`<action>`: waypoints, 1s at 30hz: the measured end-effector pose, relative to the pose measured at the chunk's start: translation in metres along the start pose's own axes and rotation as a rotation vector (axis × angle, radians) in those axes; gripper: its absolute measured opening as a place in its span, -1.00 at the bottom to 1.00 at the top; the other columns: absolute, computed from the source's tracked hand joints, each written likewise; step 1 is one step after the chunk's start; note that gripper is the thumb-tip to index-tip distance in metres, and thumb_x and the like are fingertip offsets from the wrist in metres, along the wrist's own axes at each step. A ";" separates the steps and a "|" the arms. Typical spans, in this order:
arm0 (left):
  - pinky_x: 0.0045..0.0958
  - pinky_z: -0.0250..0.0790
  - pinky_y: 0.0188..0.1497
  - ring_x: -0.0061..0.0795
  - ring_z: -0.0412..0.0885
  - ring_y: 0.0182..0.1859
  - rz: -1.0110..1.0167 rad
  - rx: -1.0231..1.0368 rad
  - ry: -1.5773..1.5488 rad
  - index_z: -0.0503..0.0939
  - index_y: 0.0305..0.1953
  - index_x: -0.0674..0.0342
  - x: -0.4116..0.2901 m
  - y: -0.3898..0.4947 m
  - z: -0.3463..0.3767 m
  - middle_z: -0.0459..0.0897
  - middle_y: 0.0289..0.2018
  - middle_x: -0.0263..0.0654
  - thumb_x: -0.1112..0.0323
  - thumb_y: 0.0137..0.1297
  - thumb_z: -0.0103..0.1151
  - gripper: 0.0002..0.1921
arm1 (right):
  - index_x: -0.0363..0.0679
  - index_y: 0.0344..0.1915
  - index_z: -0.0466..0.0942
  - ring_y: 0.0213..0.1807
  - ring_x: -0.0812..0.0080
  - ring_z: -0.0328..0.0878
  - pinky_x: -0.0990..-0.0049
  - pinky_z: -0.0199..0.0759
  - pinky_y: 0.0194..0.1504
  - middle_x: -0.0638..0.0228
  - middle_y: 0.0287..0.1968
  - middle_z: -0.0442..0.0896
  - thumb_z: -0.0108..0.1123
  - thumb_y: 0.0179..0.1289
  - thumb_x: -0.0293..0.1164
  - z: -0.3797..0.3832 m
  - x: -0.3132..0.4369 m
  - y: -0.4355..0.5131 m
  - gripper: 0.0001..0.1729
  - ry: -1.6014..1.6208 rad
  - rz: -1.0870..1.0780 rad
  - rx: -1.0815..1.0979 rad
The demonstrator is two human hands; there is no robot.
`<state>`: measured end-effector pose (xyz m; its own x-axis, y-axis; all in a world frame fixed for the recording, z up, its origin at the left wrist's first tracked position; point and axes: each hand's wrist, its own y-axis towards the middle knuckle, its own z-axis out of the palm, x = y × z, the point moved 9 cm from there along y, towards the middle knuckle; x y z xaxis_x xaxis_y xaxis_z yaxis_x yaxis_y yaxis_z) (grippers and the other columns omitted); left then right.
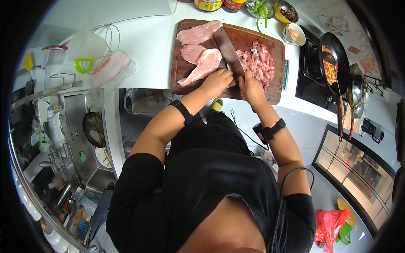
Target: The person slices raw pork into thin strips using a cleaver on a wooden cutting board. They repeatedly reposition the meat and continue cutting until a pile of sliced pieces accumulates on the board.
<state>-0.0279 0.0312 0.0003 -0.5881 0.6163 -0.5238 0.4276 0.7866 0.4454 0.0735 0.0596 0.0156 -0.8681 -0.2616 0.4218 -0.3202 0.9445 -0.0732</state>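
My right hand (252, 88) grips the handle of a cleaver (230, 52), whose broad blade slants up and left over the wooden cutting board (262, 36). Close to the blade's left side, my left hand (218, 81) has its fingers curled on a small piece of raw meat (233, 83), mostly hidden beneath them. Left of the blade lie raw meat slices: one at the top (199, 32), a smaller one (192, 53) below it, and a long one (204, 67) overlapping that. Right of the blade is a heap of diced raw meat (259, 61).
Behind the board stand jars (208, 4), a bowl with green scallions (261, 9), a yellow bowl (286, 12) and a bowl holding eggs (294, 34). A wok (343, 60) with food and a ladle sits on the stove at right. Bagged meat (110, 68) lies on the left counter.
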 end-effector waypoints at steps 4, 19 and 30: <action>-0.31 0.34 0.02 -0.20 0.44 -0.05 -0.099 0.082 -0.027 0.48 -0.20 0.24 0.002 -0.010 0.003 0.48 -0.12 -0.25 0.53 -0.01 0.06 -0.74 | -0.25 -0.32 0.32 -0.49 -0.09 0.55 0.09 0.38 -0.45 -0.06 -0.51 0.57 0.07 0.27 -0.28 -0.007 -0.016 0.012 -0.75 0.247 0.043 -0.052; -0.29 0.27 0.01 -0.28 0.42 -0.05 0.007 0.306 0.154 0.53 -0.25 0.13 -0.012 0.009 -0.005 0.48 -0.16 -0.33 0.36 -0.04 0.24 -0.75 | -0.24 -0.39 0.33 -0.65 0.44 0.40 0.42 0.27 -0.57 0.30 -0.65 0.45 0.10 0.31 -0.32 -0.044 -0.051 -0.019 -0.75 0.617 0.202 -0.103; -0.29 0.29 -0.02 -0.28 0.44 -0.04 0.153 0.248 0.308 0.51 -0.14 0.10 0.005 0.090 0.009 0.52 -0.19 -0.34 0.38 0.00 0.18 -0.69 | -0.25 -0.44 0.34 -0.68 0.58 0.35 0.54 0.24 -0.61 0.40 -0.68 0.43 0.09 0.33 -0.35 -0.059 -0.079 -0.059 -0.75 0.766 0.350 -0.190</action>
<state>0.0135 0.1056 0.0316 -0.6668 0.7160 -0.2068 0.6559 0.6956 0.2932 0.1830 0.0365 0.0399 -0.3879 0.1919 0.9015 0.0458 0.9809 -0.1891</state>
